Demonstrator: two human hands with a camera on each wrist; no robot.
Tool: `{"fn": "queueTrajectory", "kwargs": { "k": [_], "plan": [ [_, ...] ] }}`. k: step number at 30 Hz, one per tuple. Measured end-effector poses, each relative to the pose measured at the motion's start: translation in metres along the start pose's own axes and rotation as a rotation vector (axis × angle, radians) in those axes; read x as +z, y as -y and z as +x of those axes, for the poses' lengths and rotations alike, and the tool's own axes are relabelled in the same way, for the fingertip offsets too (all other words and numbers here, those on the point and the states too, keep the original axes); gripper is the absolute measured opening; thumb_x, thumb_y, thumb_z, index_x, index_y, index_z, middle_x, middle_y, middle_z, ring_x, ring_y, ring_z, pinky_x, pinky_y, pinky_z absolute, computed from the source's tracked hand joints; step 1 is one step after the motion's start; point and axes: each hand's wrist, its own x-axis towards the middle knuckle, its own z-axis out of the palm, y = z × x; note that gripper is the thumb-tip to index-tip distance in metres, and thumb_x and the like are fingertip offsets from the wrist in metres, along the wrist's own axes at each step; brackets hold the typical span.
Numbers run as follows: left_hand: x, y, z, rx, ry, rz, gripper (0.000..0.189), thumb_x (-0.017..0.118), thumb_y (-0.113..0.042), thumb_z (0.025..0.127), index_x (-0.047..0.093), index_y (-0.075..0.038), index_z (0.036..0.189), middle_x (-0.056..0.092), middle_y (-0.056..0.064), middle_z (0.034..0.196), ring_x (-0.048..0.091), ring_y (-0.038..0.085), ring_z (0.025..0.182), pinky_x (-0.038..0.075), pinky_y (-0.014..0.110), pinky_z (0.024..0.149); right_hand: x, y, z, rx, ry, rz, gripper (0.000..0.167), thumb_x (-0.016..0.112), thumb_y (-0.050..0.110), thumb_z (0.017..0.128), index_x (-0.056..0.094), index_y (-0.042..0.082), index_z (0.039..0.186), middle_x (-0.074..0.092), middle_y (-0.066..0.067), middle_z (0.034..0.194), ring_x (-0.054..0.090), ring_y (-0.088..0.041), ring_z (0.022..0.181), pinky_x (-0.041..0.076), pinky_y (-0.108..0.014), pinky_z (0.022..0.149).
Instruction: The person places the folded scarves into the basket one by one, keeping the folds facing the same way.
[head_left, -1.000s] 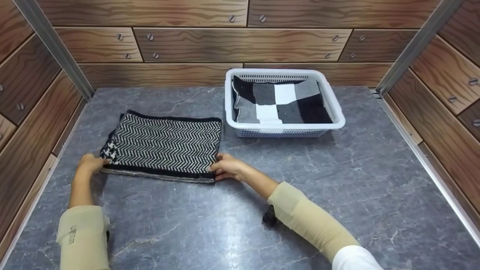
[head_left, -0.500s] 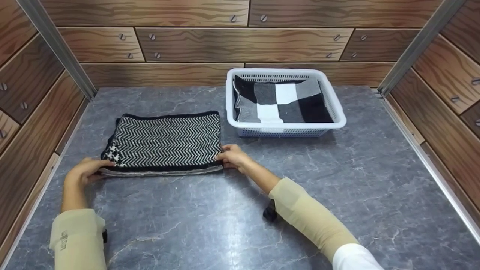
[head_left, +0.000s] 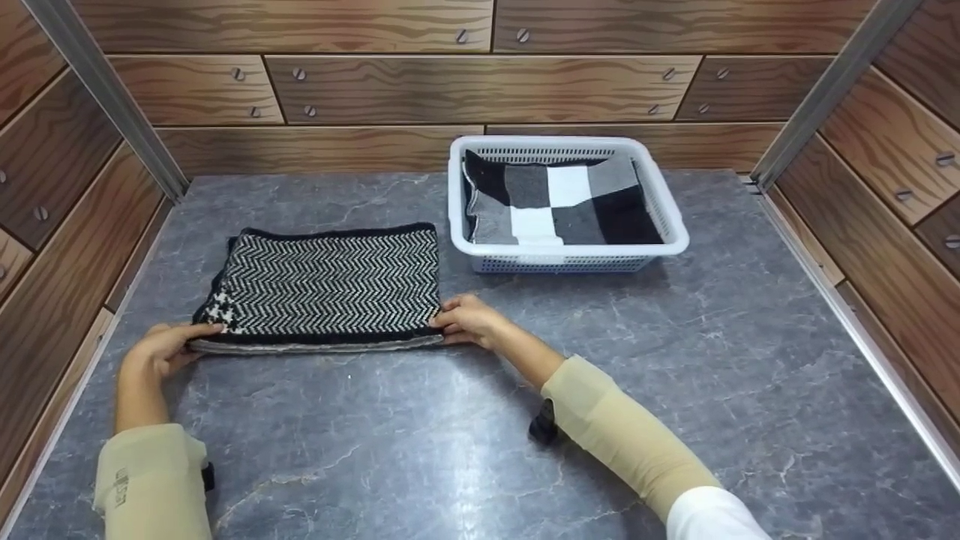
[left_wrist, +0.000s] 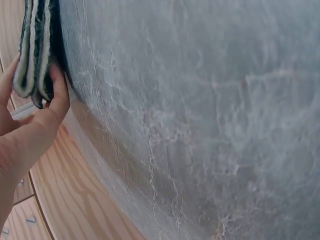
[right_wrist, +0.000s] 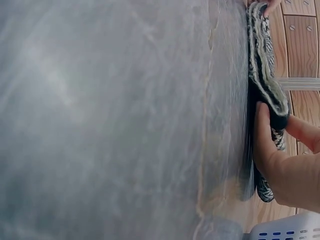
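Observation:
A folded knit cloth (head_left: 330, 281), black and white with a herringbone pattern, lies on the left half of the grey table. My left hand (head_left: 165, 346) pinches its near left corner, thumb on top and fingers beneath. At the near right corner, my right hand (head_left: 472, 321) pinches it the same way. Several stacked layers of the cloth (left_wrist: 37, 55) show between thumb and fingers in the left wrist view. From the right wrist, the layered edge (right_wrist: 265, 65) stands a little off the marbled surface, with fingers tucked under it.
A white plastic basket (head_left: 570, 259) stands at the back, right of the cloth. Inside it lies a folded knit (head_left: 570, 187) in black, grey and white blocks. Wood-patterned walls (head_left: 480, 90) enclose the grey marbled table (head_left: 675, 352) on the left, back and right.
The cloth's near edge has moved away from me and become straighter, its right corner shifting up. Both hands have kept their pinch; the left wrist has swung outward to the left.

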Motion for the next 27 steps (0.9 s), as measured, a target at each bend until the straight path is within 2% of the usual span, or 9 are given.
{"fn": "queueTrajectory", "kwargs": {
  "k": [2,4,5,8,12,15,17,21,27],
  "plan": [
    [0.002,0.000,0.000,-0.001,-0.022,0.105,0.079,0.069,-0.016,0.083,0.020,0.011,0.138,0.028,0.028,0.136,0.045,0.020,0.113,0.047,0.018,0.077,-0.002,-0.003,0.005,0.008,-0.030,0.005,0.011,0.060,-0.006,0.082,0.053,-0.003,0.090,0.058,-0.009,0.082,0.059,-0.016,0.071,0.052,-0.030,0.067],
    [0.003,-0.001,0.000,0.001,-0.032,0.185,0.094,0.069,-0.019,0.083,0.001,0.009,0.142,0.015,0.025,0.142,0.043,0.020,0.113,0.046,0.017,0.078,-0.003,-0.002,0.007,0.023,-0.047,0.014,0.014,0.060,-0.008,0.081,0.053,-0.002,0.091,0.058,-0.009,0.082,0.058,-0.015,0.069,0.052,-0.029,0.066],
    [0.004,-0.001,-0.001,-0.002,-0.033,0.214,0.095,0.068,-0.021,0.084,-0.002,0.008,0.141,0.009,0.025,0.145,0.041,0.020,0.115,0.046,0.017,0.079,-0.003,-0.002,0.009,0.029,-0.050,0.016,0.015,0.060,-0.008,0.080,0.053,-0.001,0.091,0.058,-0.008,0.082,0.058,-0.015,0.068,0.051,-0.029,0.065],
    [0.003,-0.001,-0.002,-0.006,-0.023,0.256,0.094,0.067,-0.023,0.085,-0.003,0.007,0.141,0.008,0.025,0.145,0.042,0.022,0.116,0.046,0.019,0.082,-0.004,-0.004,0.011,0.031,-0.049,0.013,0.018,0.060,-0.007,0.080,0.051,-0.001,0.095,0.058,-0.009,0.084,0.057,-0.015,0.069,0.052,-0.029,0.067],
    [0.000,0.000,-0.003,0.004,0.009,0.228,0.091,0.062,-0.022,0.088,-0.006,0.005,0.142,0.006,0.026,0.146,0.047,0.020,0.113,0.046,0.021,0.083,-0.003,-0.003,0.009,0.035,-0.033,0.011,0.029,0.060,-0.006,0.080,0.048,-0.003,0.106,0.055,-0.008,0.086,0.056,-0.016,0.071,0.052,-0.032,0.072],
    [-0.001,0.001,-0.002,0.018,0.014,0.154,0.091,0.063,-0.016,0.087,-0.006,0.004,0.142,0.021,0.025,0.137,0.055,0.004,0.080,0.049,0.021,0.078,-0.001,-0.003,0.008,0.032,-0.034,0.018,0.035,0.059,-0.008,0.081,0.045,-0.004,0.112,0.053,-0.008,0.088,0.056,-0.017,0.073,0.052,-0.033,0.074],
    [-0.002,0.000,-0.001,0.015,0.017,0.117,0.091,0.063,-0.013,0.087,-0.007,0.003,0.143,0.019,0.026,0.138,0.053,0.002,0.073,0.050,0.022,0.076,0.001,-0.001,0.007,0.031,-0.044,0.034,0.038,0.059,-0.010,0.080,0.044,-0.004,0.114,0.052,-0.008,0.088,0.056,-0.017,0.072,0.052,-0.034,0.074],
    [-0.001,-0.005,-0.002,0.008,0.000,0.080,0.094,0.065,-0.010,0.086,-0.008,-0.003,0.144,-0.005,0.020,0.149,0.050,0.001,0.073,0.050,0.021,0.075,0.004,0.001,0.008,0.014,-0.069,0.070,0.042,0.057,-0.014,0.079,0.044,-0.004,0.117,0.053,-0.008,0.086,0.056,-0.016,0.069,0.052,-0.033,0.072],
    [-0.006,-0.010,-0.001,0.005,0.050,0.142,0.094,0.064,-0.010,0.086,-0.010,-0.002,0.143,-0.011,0.022,0.148,0.050,0.009,0.089,0.049,0.023,0.078,0.003,0.004,0.008,0.019,-0.090,0.066,0.044,0.057,-0.015,0.077,0.043,-0.003,0.118,0.054,-0.007,0.083,0.055,-0.014,0.066,0.051,-0.025,0.061]
  ]
}}
